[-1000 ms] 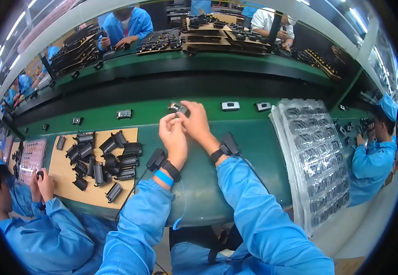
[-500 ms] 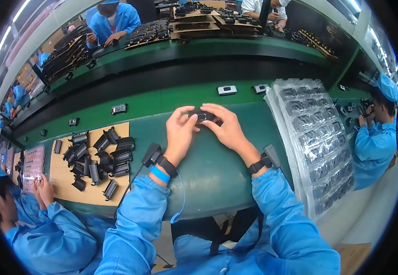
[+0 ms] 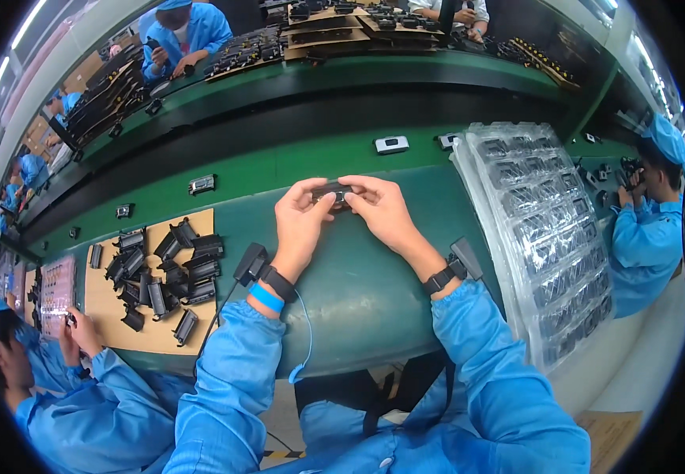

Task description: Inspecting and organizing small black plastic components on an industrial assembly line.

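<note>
Between my two hands, above the far part of the green mat (image 3: 358,292), is a small black plastic housing (image 3: 331,189) with a light-edged window. My left hand (image 3: 301,220) grips its left end, thumb pressed on the near face. On the other end my right hand (image 3: 382,212) closes its fingers, its thumb also on the face. The fingers cover much of the part. Left of my left arm, several black curved plastic shells (image 3: 157,296) lie loosely heaped on a sheet of brown cardboard (image 3: 97,308).
Stacked clear plastic trays (image 3: 508,261) holding dark parts stand at the right. Along the green belt (image 3: 279,170) beyond the mat sit a silver-and-black device (image 3: 391,144) and another device (image 3: 202,184). Co-workers in blue sit at my left (image 3: 97,419) and right (image 3: 646,229).
Both thumbs have moved in closer together over the face of the housing, and my hands have shifted slightly left in view. The whole view has shifted a little.
</note>
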Demonstrator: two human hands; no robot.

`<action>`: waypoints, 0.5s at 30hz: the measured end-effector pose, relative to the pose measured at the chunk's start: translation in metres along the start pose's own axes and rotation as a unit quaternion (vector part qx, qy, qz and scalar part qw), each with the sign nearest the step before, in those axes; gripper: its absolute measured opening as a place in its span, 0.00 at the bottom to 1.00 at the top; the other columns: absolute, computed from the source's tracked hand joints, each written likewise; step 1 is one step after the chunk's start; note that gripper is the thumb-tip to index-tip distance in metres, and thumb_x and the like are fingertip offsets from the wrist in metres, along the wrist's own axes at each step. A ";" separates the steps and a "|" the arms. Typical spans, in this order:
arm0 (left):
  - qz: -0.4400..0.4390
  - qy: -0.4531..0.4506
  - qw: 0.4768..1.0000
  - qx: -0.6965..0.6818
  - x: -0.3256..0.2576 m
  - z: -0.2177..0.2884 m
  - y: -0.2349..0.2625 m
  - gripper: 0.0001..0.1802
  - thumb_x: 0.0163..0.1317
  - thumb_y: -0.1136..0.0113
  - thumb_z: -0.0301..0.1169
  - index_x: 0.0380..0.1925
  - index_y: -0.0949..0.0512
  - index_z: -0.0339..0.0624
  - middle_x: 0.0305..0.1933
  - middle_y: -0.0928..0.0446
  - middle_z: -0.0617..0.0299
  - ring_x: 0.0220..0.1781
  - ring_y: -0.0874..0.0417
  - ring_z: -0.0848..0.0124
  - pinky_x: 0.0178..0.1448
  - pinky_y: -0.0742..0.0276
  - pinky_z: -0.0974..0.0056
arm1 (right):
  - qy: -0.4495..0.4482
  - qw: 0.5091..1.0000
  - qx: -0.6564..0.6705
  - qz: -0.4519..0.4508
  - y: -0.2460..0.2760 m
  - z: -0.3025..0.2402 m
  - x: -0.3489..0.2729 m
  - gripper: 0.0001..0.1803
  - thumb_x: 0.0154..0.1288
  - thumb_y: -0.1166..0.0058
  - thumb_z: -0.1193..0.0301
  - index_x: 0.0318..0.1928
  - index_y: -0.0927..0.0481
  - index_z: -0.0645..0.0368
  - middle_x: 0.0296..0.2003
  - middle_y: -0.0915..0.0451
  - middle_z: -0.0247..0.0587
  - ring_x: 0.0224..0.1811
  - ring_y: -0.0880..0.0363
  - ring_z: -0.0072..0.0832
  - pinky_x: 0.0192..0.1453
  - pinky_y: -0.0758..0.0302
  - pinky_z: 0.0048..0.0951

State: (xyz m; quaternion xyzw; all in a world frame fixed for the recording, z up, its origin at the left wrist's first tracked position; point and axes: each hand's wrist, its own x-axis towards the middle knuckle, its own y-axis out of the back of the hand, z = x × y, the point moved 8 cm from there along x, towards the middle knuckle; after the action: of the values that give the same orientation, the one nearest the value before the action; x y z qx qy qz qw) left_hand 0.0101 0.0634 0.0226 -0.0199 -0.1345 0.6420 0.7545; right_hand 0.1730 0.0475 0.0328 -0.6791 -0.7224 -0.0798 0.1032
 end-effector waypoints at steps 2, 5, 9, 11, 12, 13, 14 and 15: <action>-0.001 0.006 1.000 0.000 0.001 -0.001 -0.001 0.15 0.71 0.34 0.21 0.56 0.19 0.34 0.49 0.12 0.57 0.47 0.11 0.71 0.44 0.14 0.68 | 0.005 1.000 -0.005 0.002 0.002 0.001 0.001 0.16 0.74 0.43 0.81 0.60 0.17 0.69 0.42 0.14 0.36 0.44 0.15 0.20 0.51 0.17 0.25; -0.002 0.010 1.000 -0.002 0.002 -0.003 0.002 0.16 0.70 0.34 0.21 0.56 0.19 0.34 0.49 0.12 0.57 0.47 0.11 0.72 0.44 0.14 0.68 | -0.012 1.000 -0.001 0.000 0.002 0.007 0.003 0.16 0.75 0.43 0.80 0.60 0.16 0.67 0.40 0.15 0.33 0.41 0.17 0.18 0.47 0.18 0.23; -0.007 0.012 1.000 -0.006 0.003 -0.002 0.000 0.15 0.70 0.34 0.21 0.56 0.19 0.34 0.48 0.13 0.57 0.47 0.12 0.72 0.45 0.14 0.68 | -0.002 1.000 0.000 0.014 0.005 0.009 0.003 0.16 0.75 0.43 0.79 0.59 0.15 0.67 0.40 0.15 0.33 0.39 0.19 0.17 0.44 0.19 0.22; -0.009 0.009 1.000 -0.004 0.003 -0.003 0.000 0.15 0.70 0.34 0.21 0.56 0.18 0.34 0.48 0.13 0.57 0.47 0.12 0.73 0.45 0.14 0.68 | 0.002 1.000 0.002 0.014 0.005 0.008 0.004 0.15 0.75 0.42 0.79 0.59 0.15 0.67 0.40 0.15 0.33 0.39 0.18 0.17 0.42 0.19 0.22; -0.012 0.006 1.000 -0.001 0.003 -0.003 0.000 0.15 0.70 0.34 0.21 0.56 0.18 0.34 0.48 0.13 0.58 0.47 0.12 0.73 0.45 0.14 0.68 | 0.002 1.000 0.002 0.014 0.006 0.008 0.003 0.15 0.75 0.42 0.79 0.59 0.15 0.67 0.40 0.15 0.33 0.39 0.18 0.17 0.42 0.19 0.22; -0.011 0.006 1.000 0.000 0.003 -0.003 0.001 0.15 0.70 0.34 0.21 0.56 0.18 0.34 0.48 0.13 0.58 0.47 0.12 0.73 0.45 0.14 0.68 | -0.003 1.000 -0.006 0.009 0.005 0.008 0.003 0.15 0.75 0.41 0.78 0.59 0.15 0.67 0.40 0.15 0.33 0.38 0.18 0.17 0.42 0.19 0.22; -0.012 0.005 1.000 -0.004 0.003 -0.003 0.002 0.15 0.70 0.34 0.21 0.55 0.18 0.34 0.48 0.13 0.58 0.47 0.12 0.73 0.45 0.14 0.68 | -0.007 1.000 -0.013 0.003 0.004 0.008 0.003 0.15 0.75 0.41 0.78 0.59 0.15 0.67 0.39 0.15 0.33 0.38 0.18 0.17 0.41 0.19 0.22; -0.013 0.005 1.000 -0.007 0.002 -0.003 0.003 0.15 0.70 0.34 0.21 0.55 0.18 0.34 0.48 0.13 0.58 0.47 0.12 0.73 0.45 0.14 0.68 | -0.007 1.000 -0.013 0.002 0.003 0.007 0.003 0.15 0.75 0.41 0.78 0.59 0.15 0.67 0.39 0.15 0.33 0.38 0.18 0.17 0.41 0.19 0.22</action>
State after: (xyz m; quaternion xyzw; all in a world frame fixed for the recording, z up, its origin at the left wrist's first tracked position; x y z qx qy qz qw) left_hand 0.0085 0.0667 0.0194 -0.0268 -0.1360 0.6314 0.7630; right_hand 0.1754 0.0521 0.0267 -0.6821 -0.7209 -0.0837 0.0894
